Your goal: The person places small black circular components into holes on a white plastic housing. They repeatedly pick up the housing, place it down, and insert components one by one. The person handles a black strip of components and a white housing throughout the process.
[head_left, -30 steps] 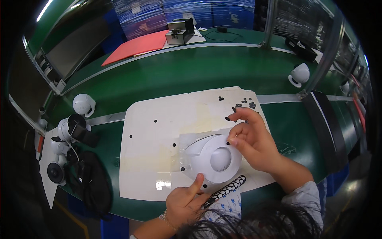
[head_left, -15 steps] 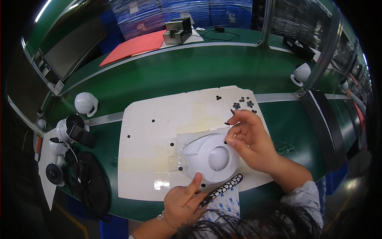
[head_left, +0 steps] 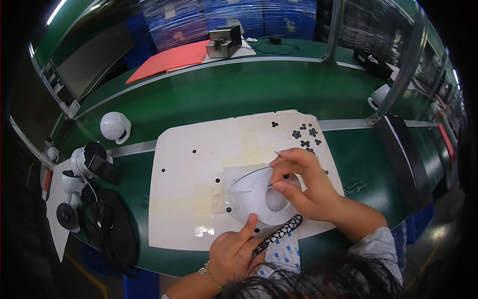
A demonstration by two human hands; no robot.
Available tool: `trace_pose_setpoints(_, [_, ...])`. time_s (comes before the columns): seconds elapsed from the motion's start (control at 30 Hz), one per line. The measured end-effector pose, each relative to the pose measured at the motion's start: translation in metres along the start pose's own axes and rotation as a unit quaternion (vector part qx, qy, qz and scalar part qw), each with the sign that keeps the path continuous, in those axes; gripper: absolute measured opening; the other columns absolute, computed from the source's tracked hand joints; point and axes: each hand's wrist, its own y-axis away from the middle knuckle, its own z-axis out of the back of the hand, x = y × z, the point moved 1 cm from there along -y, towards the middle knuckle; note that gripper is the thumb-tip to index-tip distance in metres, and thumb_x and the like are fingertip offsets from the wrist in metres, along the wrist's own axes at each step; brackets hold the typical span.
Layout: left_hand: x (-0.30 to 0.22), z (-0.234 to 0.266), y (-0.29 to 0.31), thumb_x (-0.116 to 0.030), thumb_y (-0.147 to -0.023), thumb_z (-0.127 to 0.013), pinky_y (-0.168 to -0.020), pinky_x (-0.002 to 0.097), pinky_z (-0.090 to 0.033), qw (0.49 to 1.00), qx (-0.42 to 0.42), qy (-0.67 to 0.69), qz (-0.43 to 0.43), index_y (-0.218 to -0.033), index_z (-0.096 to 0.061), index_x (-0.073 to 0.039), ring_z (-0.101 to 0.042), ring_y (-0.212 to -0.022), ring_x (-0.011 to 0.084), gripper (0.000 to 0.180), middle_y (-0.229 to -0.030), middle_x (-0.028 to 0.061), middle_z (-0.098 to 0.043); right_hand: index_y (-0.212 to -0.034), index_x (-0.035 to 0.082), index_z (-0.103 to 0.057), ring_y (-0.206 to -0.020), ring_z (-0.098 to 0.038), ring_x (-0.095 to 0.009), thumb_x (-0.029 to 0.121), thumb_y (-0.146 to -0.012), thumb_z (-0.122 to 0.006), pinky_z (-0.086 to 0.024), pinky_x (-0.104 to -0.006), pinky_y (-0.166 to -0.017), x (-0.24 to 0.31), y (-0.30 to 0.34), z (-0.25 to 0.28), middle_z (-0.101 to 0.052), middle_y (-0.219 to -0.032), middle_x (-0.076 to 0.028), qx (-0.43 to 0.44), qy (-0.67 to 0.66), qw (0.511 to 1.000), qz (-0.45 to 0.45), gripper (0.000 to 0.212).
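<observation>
Closest in, the left hand [head_left: 234,249] pins a narrow strip [head_left: 280,233] of black dots on white backing, index finger stretched out to press on the near edge of the white dome housing [head_left: 256,194]. That housing is smooth, glossy rounded plastic, sitting on a crinkly clear plastic film at the near right part of a big white sheet [head_left: 194,174] spread on the green counter [head_left: 224,94]. The right hand [head_left: 298,182] rests over the dome, fingers pinched on a thin pointed tool, can't tell exactly what kind. Small black dot pads [head_left: 304,135] are scattered on the sheet's far right corner. To the left sit round white camera bodies [head_left: 115,126]. Way at the back there's a flat red mat [head_left: 172,59] and a small grey boxy device [head_left: 225,41].
</observation>
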Motion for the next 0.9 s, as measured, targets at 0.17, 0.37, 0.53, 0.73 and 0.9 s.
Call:
trace_pose_setpoints(0.17, [0.0,0.002,0.0,-0.014,-0.062,-0.07,-0.054,0.0275,-0.045,1.0,0.016,-0.01,0.001,-0.088,-0.06,-0.005,-0.054,-0.056,0.0188,0.03,-0.127,0.0199,-0.047,-0.119,0.0,-0.036,-0.082,-0.055,-0.02,-0.001,-0.083,-0.052,-0.04,-0.0333,-0.085,0.0,-0.007,-0.007,-0.055,-0.085,-0.008,0.033,-0.047,0.997,-0.044,0.04])
trace_pose_setpoints(0.37, [0.001,0.0,0.004,-0.014,-0.062,-0.069,-0.055,0.0279,-0.045,1.0,0.023,-0.007,0.002,-0.09,-0.06,-0.005,-0.053,-0.055,0.019,0.031,-0.129,0.0193,-0.045,-0.116,0.0,-0.039,-0.083,-0.056,-0.02,0.0,-0.083,-0.051,-0.041,-0.0333,-0.083,0.001,-0.007,-0.008,-0.056,-0.086,-0.008,0.032,-0.042,0.996,-0.068,0.036])
trace_pose_setpoints(0.53, [0.0,0.002,0.002,-0.013,-0.062,-0.068,-0.055,0.0279,-0.045,1.0,0.029,-0.012,0.003,-0.09,-0.06,-0.004,-0.053,-0.056,0.019,0.031,-0.129,0.019,-0.045,-0.108,0.004,-0.051,-0.091,-0.056,-0.025,0.003,-0.078,-0.057,-0.04,-0.0372,-0.084,0.0,-0.003,-0.005,-0.059,-0.092,-0.005,0.035,0.196,0.977,0.073,0.031])
trace_pose_setpoints(0.73, [-0.001,0.001,0.0,-0.006,-0.058,-0.07,-0.052,0.0313,-0.043,1.0,0.016,0.0,0.006,-0.084,-0.06,-0.005,-0.055,-0.054,0.0228,0.028,-0.131,0.0188,-0.043,-0.097,0.01,-0.061,-0.109,-0.049,-0.028,0.011,-0.074,-0.064,-0.035,-0.0407,-0.09,0.014,0.013,0.004,-0.057,-0.107,-0.008,0.035,0.343,0.928,0.138,0.024])
trace_pose_setpoints(0.9, [-0.001,0.0,-0.002,-0.005,-0.057,-0.07,-0.051,0.0305,-0.042,1.0,0.004,-0.015,-0.007,-0.083,-0.061,-0.005,-0.054,-0.052,0.0215,0.027,-0.129,0.0191,-0.045,-0.085,0.011,-0.063,-0.126,-0.029,-0.037,0.011,-0.075,-0.064,-0.022,-0.0453,-0.101,0.009,0.037,0.004,-0.039,-0.128,-0.015,0.05,0.16,0.985,0.036,0.009])
